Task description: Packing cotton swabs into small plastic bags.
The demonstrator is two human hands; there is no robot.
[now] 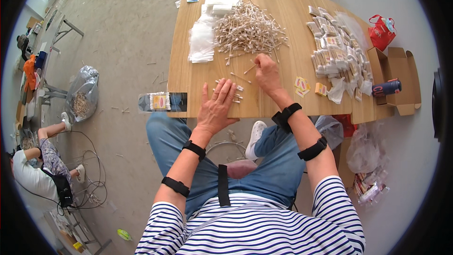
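Note:
My left hand [217,101] lies flat, palm down, near the table's front edge, with its fingers stretched over a few cotton swabs [239,98] whose tips stick out beside it. My right hand [267,74] is closed in a pinch on one cotton swab [249,69], which points down and left from the fingertips. Another loose swab [239,78] rests between the hands. Beyond them spreads a big heap of cotton swabs [250,28]. Clear plastic bags [202,47] are stacked along its left side. Left of my left hand, a filled swab pack [160,101] sits at the table corner.
Many packed swab bundles [332,49] are piled at the right, near yellow label cards [302,86]. An open cardboard box [403,78], a dark can [387,88] and a red bag [381,32] stand beyond. Another person [40,179] sits far left, near a bag of swabs [82,97].

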